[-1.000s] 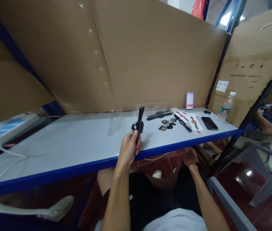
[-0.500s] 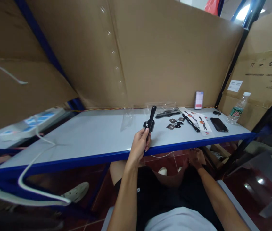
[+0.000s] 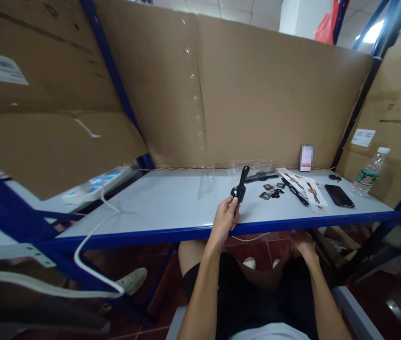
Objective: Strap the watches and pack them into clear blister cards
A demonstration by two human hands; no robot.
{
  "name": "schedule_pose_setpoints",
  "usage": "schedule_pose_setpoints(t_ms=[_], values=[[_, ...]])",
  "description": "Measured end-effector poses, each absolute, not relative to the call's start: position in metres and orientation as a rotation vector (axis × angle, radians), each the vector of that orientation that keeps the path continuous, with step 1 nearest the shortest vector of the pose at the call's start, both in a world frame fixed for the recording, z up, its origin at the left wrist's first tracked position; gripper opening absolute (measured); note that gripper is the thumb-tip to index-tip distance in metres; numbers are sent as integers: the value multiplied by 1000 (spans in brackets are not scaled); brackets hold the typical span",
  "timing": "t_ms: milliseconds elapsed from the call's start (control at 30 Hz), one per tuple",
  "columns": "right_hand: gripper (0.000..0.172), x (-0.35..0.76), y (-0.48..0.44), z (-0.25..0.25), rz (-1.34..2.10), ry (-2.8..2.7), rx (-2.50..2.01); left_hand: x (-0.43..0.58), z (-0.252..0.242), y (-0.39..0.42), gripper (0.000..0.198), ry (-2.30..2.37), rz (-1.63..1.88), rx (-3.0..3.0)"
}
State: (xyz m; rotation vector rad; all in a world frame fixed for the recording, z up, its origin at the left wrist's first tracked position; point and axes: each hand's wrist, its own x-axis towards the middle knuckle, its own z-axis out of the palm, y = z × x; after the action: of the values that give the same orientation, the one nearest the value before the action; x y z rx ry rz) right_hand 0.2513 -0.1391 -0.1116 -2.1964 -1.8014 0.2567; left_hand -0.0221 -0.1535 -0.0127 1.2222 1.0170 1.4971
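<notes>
My left hand (image 3: 226, 215) is closed round the lower handle of a black spokeshave (image 3: 243, 178), raised above the front part of the table with its other handle pointing up. My right hand (image 3: 301, 243) rests low by my right knee, below the table edge; its fingers are dim and smeared. Just right of the spokeshave lie several small metal blades and black parts (image 3: 273, 191). Behind these are long black tool bodies (image 3: 262, 176), and another black handled tool (image 3: 295, 192) lies beside printed cards (image 3: 313, 192).
Clear plastic packaging (image 3: 206, 182) lies towards the cardboard back wall (image 3: 278, 94). A black phone (image 3: 339, 195), a water bottle (image 3: 367, 174) and a lit phone (image 3: 306, 157) stand or lie at the right. A white cable (image 3: 83, 245) hangs over the left front edge from a power strip (image 3: 97, 185).
The camera view has turned left and up, so everything sits further right and lower. My left hand keeps its hold on the spokeshave; my right hand stays low by the knee.
</notes>
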Motion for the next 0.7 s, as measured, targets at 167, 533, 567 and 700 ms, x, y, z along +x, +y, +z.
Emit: schedule_pose_setpoints(t_ms=[167,533,567,700], values=[[37,205,-187,-73,544,-2186,-1690,-20,-18,-147,40,1146,1505,1279],[18,109,-113,-2,466,-1684,-1047,-2,-11,-150,29,1960,1084,1862],[18,106,-110,-8,533,-1609,-1034,0,-10,-152,31,2040,1007,1870],[20,104,-106,-24,781,-1406,-936,8,-6,-157,36,2192,813,1916]])
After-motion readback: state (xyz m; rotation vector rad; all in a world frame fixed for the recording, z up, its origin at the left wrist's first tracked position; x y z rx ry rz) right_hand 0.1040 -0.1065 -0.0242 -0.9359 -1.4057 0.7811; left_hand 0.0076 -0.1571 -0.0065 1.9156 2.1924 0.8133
